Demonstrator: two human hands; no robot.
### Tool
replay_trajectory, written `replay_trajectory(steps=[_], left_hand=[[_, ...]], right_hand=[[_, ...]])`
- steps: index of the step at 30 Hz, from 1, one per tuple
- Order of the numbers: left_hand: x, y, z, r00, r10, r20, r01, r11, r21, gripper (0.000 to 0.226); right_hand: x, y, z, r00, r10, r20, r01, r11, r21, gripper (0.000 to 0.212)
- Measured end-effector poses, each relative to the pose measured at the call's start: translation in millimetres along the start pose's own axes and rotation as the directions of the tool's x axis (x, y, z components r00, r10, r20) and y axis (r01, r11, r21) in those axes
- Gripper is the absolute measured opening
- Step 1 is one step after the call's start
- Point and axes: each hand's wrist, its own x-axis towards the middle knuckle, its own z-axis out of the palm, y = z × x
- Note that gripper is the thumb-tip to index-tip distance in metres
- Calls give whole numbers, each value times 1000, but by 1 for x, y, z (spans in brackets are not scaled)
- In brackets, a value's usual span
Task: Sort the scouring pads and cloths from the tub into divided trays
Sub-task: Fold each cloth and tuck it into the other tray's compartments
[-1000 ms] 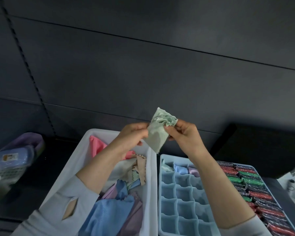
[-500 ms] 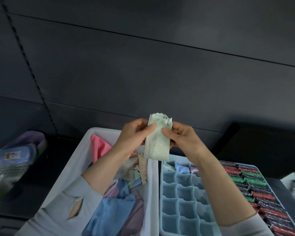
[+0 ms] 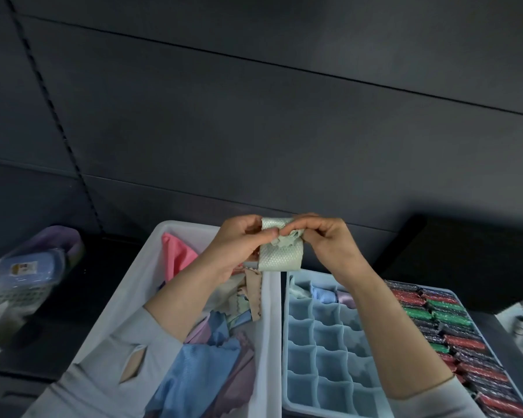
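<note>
Both hands up over the back edge of the tub (image 3: 151,267): left hand (image 3: 239,245) and right hand (image 3: 326,245) each pinch the pale green cloth (image 3: 280,257), folded small, held in the air between them. Tub below-left holds pink, blue and purple cloths (image 3: 194,366). Blue divided tray (image 3: 320,351) just beside the tub on the right, a few cloths in its back cells; next tray (image 3: 447,327) is packed with red, green and dark scouring pads.

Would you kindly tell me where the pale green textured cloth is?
Head view, centre: pale green textured cloth held between left hand and right hand, above the white tub's far edge.
</note>
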Motion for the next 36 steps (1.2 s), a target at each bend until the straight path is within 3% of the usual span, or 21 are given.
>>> replay_trajectory(steps=[4, 7, 10, 13, 16, 18, 20, 23, 25, 29, 32, 34, 36], left_hand=[[0, -3, 0, 999, 38, -20, -39, 998, -47, 13], [-1, -2, -1, 996, 90, -25, -91, 995, -29, 20], [-3, -6, 0, 989, 147, -19, -147, 989, 34, 27], [-4, -8, 7, 998, 60, 3, -60, 997, -55, 30], [-3, -9, 18, 987, -146, 75, 162, 937, -311, 23], [-2, -16, 26, 984, -166, 70, 180, 924, -339, 22], [-1, -26, 34, 992, -108, 57, 120, 957, -265, 25], [1, -35, 50, 997, -29, 78, 39, 989, -139, 31], [5, -40, 62, 993, 38, 114, -33, 998, -49, 33], [13, -61, 90, 975, 132, 179, -163, 972, 167, 37], [18, -88, 105, 976, 104, 191, -173, 904, 390, 39], [21, -105, 107, 975, 156, 158, -218, 814, 539, 38], [23, -119, 100, 969, 220, 115, -234, 659, 715, 38]], right_hand=[[-6, -2, 1, 990, 137, -15, -129, 959, 251, 22], [-12, 2, 3, 972, 230, 54, -236, 946, 222, 25], [-18, 7, 3, 978, 205, 37, -208, 949, 235, 25], [-21, 13, -1, 984, 172, -38, -156, 953, 258, 26], [-27, 23, -8, 990, 66, -123, -62, 997, 42, 47], [-34, 29, -12, 993, 35, -109, -48, 992, -119, 62], [-42, 33, -18, 989, 111, -96, -116, 992, -47, 60], [-52, 33, -33, 945, 311, -100, -280, 929, 243, 30], [-58, 42, -48, 924, 381, -35, -358, 895, 267, 24], [-72, 69, -74, 905, 420, 59, -424, 901, 92, 23], [-90, 106, -102, 880, 472, -52, -475, 878, -59, 14], [-105, 134, -119, 867, 471, -161, -498, 820, -283, 12], [-118, 153, -125, 870, 451, -201, -491, 744, -454, 14]])
